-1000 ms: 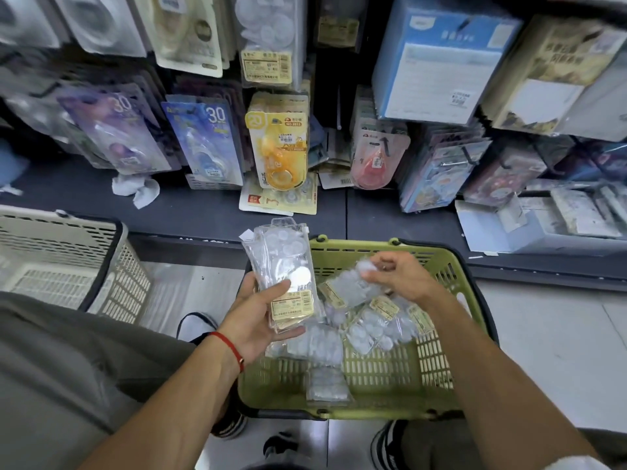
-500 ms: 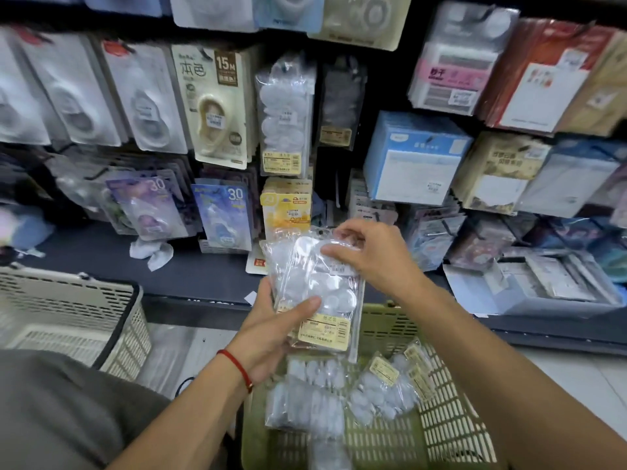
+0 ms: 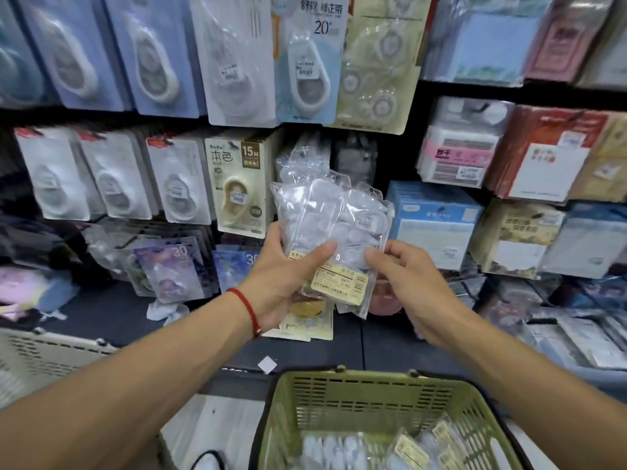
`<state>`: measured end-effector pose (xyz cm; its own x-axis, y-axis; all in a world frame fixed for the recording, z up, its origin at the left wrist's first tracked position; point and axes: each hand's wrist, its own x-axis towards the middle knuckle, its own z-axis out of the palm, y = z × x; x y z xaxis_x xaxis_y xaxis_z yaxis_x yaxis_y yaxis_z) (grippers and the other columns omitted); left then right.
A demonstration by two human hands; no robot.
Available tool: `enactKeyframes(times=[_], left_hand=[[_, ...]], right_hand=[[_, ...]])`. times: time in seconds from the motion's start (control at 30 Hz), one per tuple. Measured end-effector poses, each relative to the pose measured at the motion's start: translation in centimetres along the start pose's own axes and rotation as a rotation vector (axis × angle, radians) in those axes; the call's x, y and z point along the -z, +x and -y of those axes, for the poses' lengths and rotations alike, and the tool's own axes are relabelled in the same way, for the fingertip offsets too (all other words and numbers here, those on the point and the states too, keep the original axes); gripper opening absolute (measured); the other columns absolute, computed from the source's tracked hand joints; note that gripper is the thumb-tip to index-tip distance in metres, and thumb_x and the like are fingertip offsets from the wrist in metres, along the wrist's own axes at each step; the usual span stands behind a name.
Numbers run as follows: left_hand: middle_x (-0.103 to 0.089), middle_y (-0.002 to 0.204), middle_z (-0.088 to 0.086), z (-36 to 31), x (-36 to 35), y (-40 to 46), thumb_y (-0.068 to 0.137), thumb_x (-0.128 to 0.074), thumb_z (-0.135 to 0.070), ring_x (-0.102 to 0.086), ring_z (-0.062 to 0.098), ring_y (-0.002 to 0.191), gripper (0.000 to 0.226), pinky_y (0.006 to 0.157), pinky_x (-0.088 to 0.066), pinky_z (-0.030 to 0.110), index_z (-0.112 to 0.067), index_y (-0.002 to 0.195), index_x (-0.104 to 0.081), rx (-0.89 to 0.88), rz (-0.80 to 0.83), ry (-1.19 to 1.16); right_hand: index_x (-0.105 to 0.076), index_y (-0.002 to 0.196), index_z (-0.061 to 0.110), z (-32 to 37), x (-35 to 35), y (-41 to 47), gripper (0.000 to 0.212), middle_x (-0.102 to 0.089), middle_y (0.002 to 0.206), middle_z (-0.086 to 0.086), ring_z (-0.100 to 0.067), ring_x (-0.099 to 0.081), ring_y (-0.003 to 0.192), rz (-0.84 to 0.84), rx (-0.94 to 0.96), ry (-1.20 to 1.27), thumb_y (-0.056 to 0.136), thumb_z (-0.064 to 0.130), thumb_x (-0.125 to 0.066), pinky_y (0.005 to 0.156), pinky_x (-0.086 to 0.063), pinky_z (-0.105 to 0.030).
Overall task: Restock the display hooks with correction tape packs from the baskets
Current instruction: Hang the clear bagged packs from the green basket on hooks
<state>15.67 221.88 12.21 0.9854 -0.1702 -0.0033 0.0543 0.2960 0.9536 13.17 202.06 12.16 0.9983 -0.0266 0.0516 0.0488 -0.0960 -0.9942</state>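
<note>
In front of the display wall, a person's left hand (image 3: 281, 283) grips a fanned bundle of clear correction tape packs (image 3: 330, 232), thumb clamped across the labels.

The right hand (image 3: 403, 283), fingers (image 3: 375, 257) loosely curled, touches the bundle's right edge, apparently to peel off one pack for hanging; whether it pinches a pack cannot be told. At least three packs overlap in the grip; the exact count is unclear. Similar clear packs (image 3: 302, 161) hang just behind. One green basket (image 3: 373, 388) below holds several more; a second, pale basket (image 3: 44, 354) sits left.
</note>
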Motion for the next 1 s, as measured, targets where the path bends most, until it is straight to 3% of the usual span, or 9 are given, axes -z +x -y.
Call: enactKeyframes(times=[0.17,0.27,0.33,0.5,0.6,0.7,0.83,0.9,1.0], left_hand=[[-0.073,0.125,-0.015,-0.2,2.6,1.4,0.081,-0.086,-0.027,-0.075,0.013,0.106,0.067,0.079,-0.064,0.036,-0.045,0.132,-0.047,-0.204,-0.123,0.151],[-0.059,0.098,-0.056,-0.4,3.7,1.2,0.088,-0.083,-0.023,-0.057,-0.031,0.092,0.066,0.070,-0.050,0.001,-0.061,0.119,-0.039,-0.340,-0.176,0.303],[-0.052,0.092,-0.062,-0.7,4.0,1.1,0.088,-0.083,-0.027,-0.049,-0.039,0.090,0.062,0.072,-0.048,0.001,-0.060,0.118,-0.038,-0.354,-0.210,0.353],[-0.062,0.107,-0.046,-0.7,4.4,1.3,0.087,-0.084,-0.031,-0.055,-0.030,0.099,0.067,0.089,-0.046,0.016,-0.048,0.135,-0.041,-0.380,-0.252,0.315],[-0.059,0.099,-0.055,-0.9,4.3,1.2,0.088,-0.083,-0.027,-0.052,-0.036,0.094,0.068,0.075,-0.048,0.001,-0.045,0.137,-0.039,-0.400,-0.259,0.308],[-0.062,0.100,-0.051,-0.9,4.3,1.3,0.088,-0.082,-0.026,-0.056,-0.031,0.096,0.068,0.070,-0.045,-0.004,-0.041,0.139,-0.041,-0.389,-0.258,0.296],[-0.067,0.127,-0.027,-1.1,4.0,1.2,0.085,-0.084,-0.027,-0.062,-0.015,0.112,0.074,0.085,-0.053,0.010,-0.038,0.146,-0.042,-0.366,-0.232,0.234],[-0.066,0.136,-0.015,-1.1,3.6,1.1,0.083,-0.085,-0.023,-0.066,-0.003,0.118,0.083,0.084,-0.057,0.017,-0.040,0.150,-0.040,-0.326,-0.198,0.151],[-0.076,0.122,-0.006,-0.7,2.5,0.7,0.070,-0.088,-0.018,-0.076,0.015,0.106,0.082,0.075,-0.064,0.032,-0.037,0.138,-0.048,-0.242,-0.123,0.044]], right_hand=[[-0.066,0.109,0.008,0.9,0.8,1.8,0.016,-0.081,0.097,-0.004,-0.020,-0.080,0.089,-0.089,0.084,-0.031,0.106,0.023,-0.061,0.075,-0.064,-0.033],[-0.066,0.105,0.010,1.4,1.0,2.2,0.016,-0.080,0.097,-0.009,-0.025,-0.079,0.089,-0.123,0.109,-0.067,0.106,0.025,-0.061,0.084,-0.062,-0.048],[-0.065,0.098,0.014,1.8,1.1,2.4,0.016,-0.076,0.099,-0.018,-0.039,-0.075,0.095,-0.134,0.130,-0.080,0.105,0.028,-0.061,0.090,-0.058,-0.060],[-0.066,0.108,0.012,3.1,1.1,3.4,0.020,-0.077,0.100,-0.015,-0.030,-0.077,0.094,-0.157,0.163,-0.070,0.107,0.030,-0.059,0.091,-0.059,-0.059],[-0.068,0.102,0.014,3.2,1.0,3.8,0.018,-0.078,0.090,-0.007,-0.028,-0.078,0.087,-0.145,0.157,-0.076,0.106,0.030,-0.060,0.086,-0.061,-0.056],[-0.067,0.095,0.012,3.0,0.9,3.8,0.024,-0.071,0.090,-0.023,-0.041,-0.073,0.087,-0.163,0.158,-0.071,0.104,0.034,-0.063,0.084,-0.059,-0.060],[-0.065,0.111,0.021,2.5,1.0,3.7,0.024,-0.073,0.098,0.009,-0.006,-0.070,0.088,-0.233,0.172,-0.240,0.102,0.044,-0.063,0.073,-0.050,-0.022],[-0.055,0.128,0.028,1.9,0.9,3.5,0.034,-0.060,0.118,0.016,-0.002,-0.060,0.103,-0.332,0.222,-0.457,0.100,0.047,-0.063,0.084,-0.043,-0.019],[-0.064,0.118,0.032,1.5,-0.1,3.1,0.023,-0.067,0.113,0.014,0.002,-0.062,0.097,-0.197,0.292,-0.464,0.098,0.043,-0.068,0.078,-0.044,-0.009]])
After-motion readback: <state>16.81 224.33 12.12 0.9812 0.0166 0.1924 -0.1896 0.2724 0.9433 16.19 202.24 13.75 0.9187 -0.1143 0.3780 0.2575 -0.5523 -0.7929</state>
